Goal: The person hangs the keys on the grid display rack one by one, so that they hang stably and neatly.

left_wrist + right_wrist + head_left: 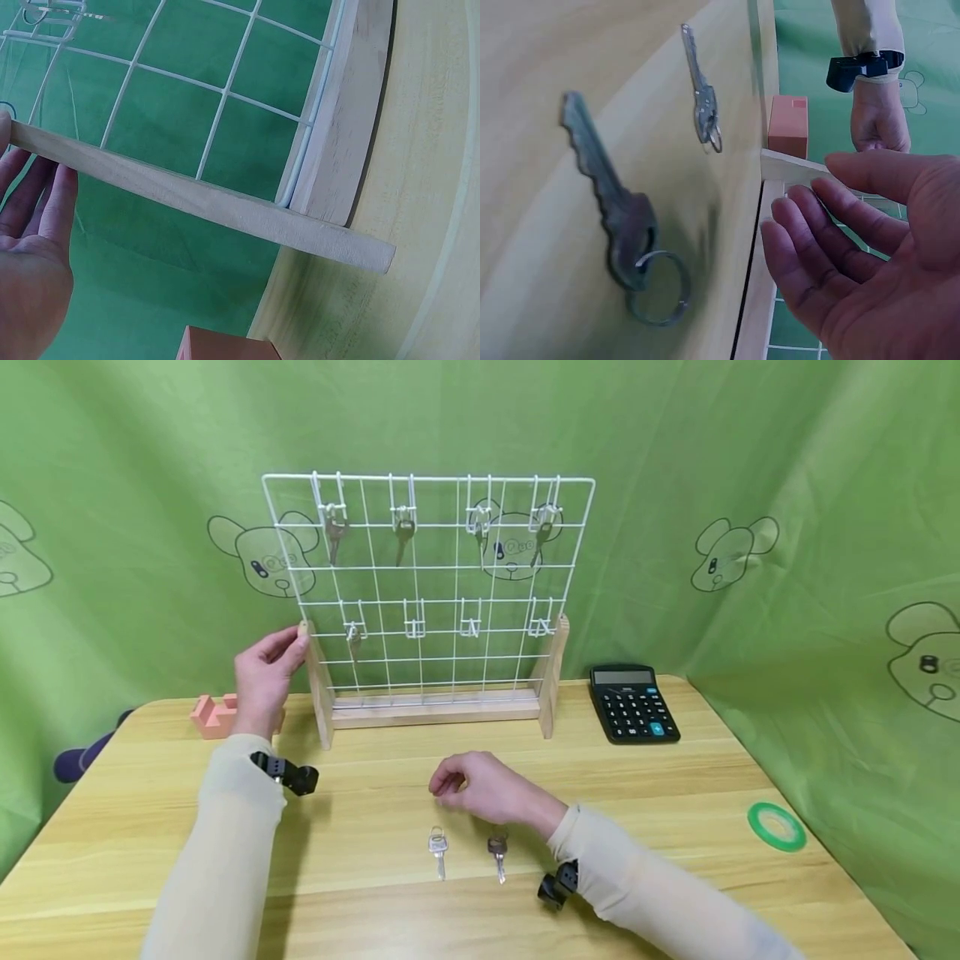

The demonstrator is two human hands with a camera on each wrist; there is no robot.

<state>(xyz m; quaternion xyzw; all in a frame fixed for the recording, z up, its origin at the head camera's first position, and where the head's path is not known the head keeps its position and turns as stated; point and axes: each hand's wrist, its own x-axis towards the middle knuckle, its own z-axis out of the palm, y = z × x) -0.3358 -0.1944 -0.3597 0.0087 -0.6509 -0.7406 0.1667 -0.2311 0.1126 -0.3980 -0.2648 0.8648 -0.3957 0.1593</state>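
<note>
My left hand pinches the top of the left wooden upright of a white wire grid rack. Several keys hang along the rack's upper row of hooks, and one key hangs from the lower row's leftmost hook. Three more hooks line the lower row to its right. Over the table, my right hand holds nothing, its fingers loosely bent and thumb apart from them. Just below it in the head view lie two keys with rings, a silver key and a darker-headed key.
A black calculator lies right of the rack. Near the table's right edge is a green tape roll. A pink block-shaped holder stands behind my left wrist. Green curtain surrounds the wooden table.
</note>
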